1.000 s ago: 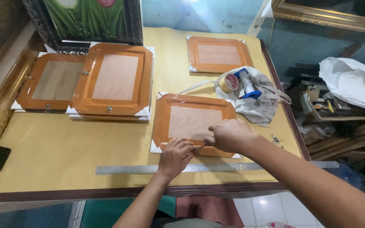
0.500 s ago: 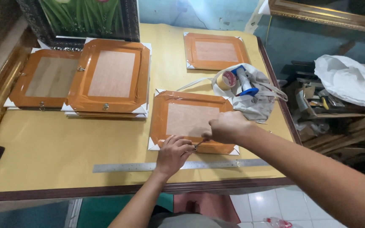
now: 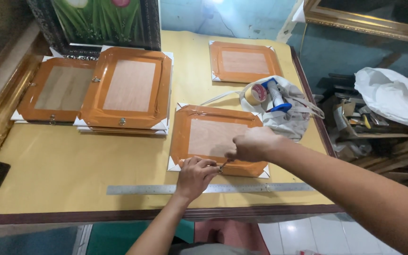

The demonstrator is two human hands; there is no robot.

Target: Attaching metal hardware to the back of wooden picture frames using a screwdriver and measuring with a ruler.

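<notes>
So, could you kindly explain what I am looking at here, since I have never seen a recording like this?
This is one view, from a camera worn on a person's head, looking down at their own two bare hands; no machine is involved. Both hands work at the near edge of an orange picture frame lying back-up on a yellow table. The left hand presses on that edge, while the right hand pinches a small tool, too small to identify. A steel ruler lies in front. More frames lie behind, and a roll of tape rests on a grey cloth bag to the right.
</notes>
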